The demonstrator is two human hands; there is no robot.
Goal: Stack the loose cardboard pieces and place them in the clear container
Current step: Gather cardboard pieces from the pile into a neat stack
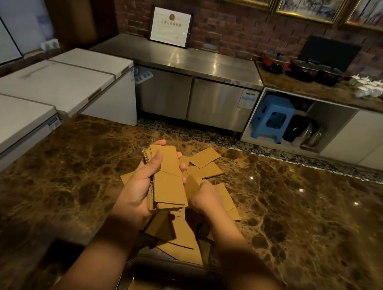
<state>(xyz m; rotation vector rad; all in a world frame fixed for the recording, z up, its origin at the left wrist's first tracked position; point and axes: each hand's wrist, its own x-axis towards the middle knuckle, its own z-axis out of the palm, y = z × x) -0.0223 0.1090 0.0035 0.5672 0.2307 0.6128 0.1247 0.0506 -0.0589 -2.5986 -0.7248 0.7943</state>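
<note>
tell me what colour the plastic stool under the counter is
Light blue; the stool shows in the head view.

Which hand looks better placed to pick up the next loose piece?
Probably the right hand. The left hand is full, gripping the stack, while the right is down among the loose pieces on the counter.

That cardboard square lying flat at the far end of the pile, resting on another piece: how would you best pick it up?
Take the far cardboard square by its far right corner, pinching from the right. It lies flat, but that corner juts past the piece beneath over the marble counter, so a fingertip can slip under. The right hand is nearest; the left hand holds the stack.
</note>
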